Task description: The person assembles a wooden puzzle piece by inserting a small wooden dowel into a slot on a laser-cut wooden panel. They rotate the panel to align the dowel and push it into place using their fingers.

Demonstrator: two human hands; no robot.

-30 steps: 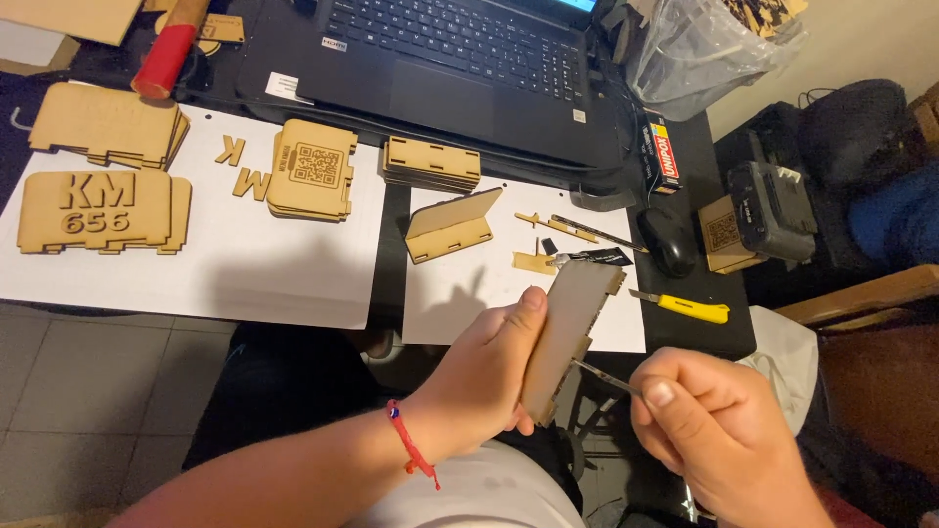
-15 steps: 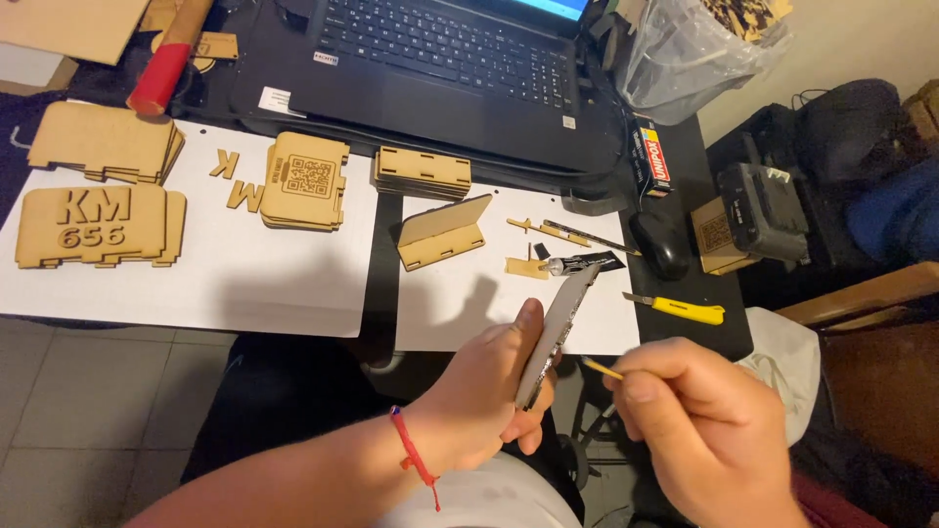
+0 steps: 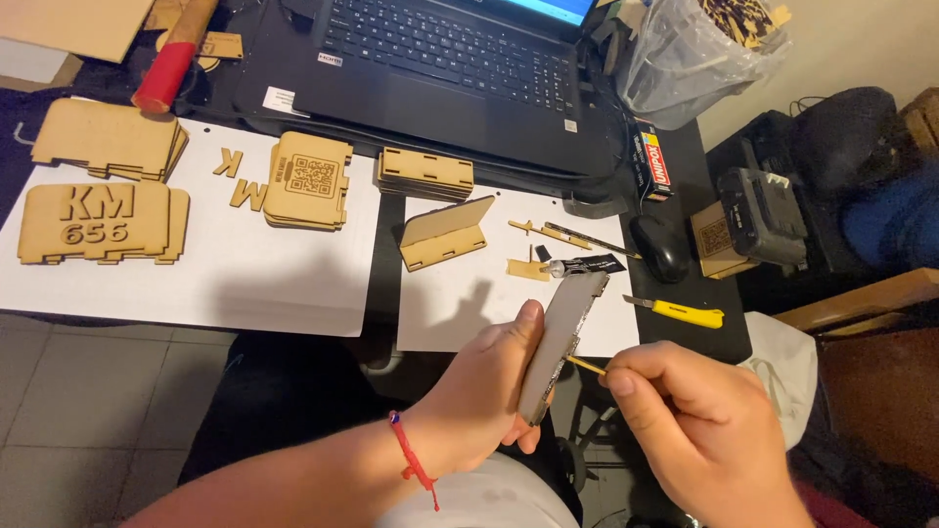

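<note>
My left hand (image 3: 486,391) grips a thin flat wooden panel (image 3: 560,337), held edge-on and tilted, low in the view in front of the desk. A red cord bracelet (image 3: 411,467) sits on that wrist. My right hand (image 3: 690,420) pinches a thin wooden stick (image 3: 585,366) whose tip touches the panel's right edge. Just beyond the panel, on the white sheet (image 3: 460,313), lie a folded wooden stand piece (image 3: 446,233), small wooden bits and a dark glue tube (image 3: 587,265).
Stacks of cut wooden panels (image 3: 103,223) and loose wooden letters lie on a second white sheet (image 3: 245,284) at left. A black laptop (image 3: 440,68) stands behind. A black mouse (image 3: 660,246), a yellow utility knife (image 3: 680,312) and a plastic bag (image 3: 699,49) are at right.
The panel has turned more edge-on and shifted slightly right. My right hand has risen and brought the stick against the panel's edge.
</note>
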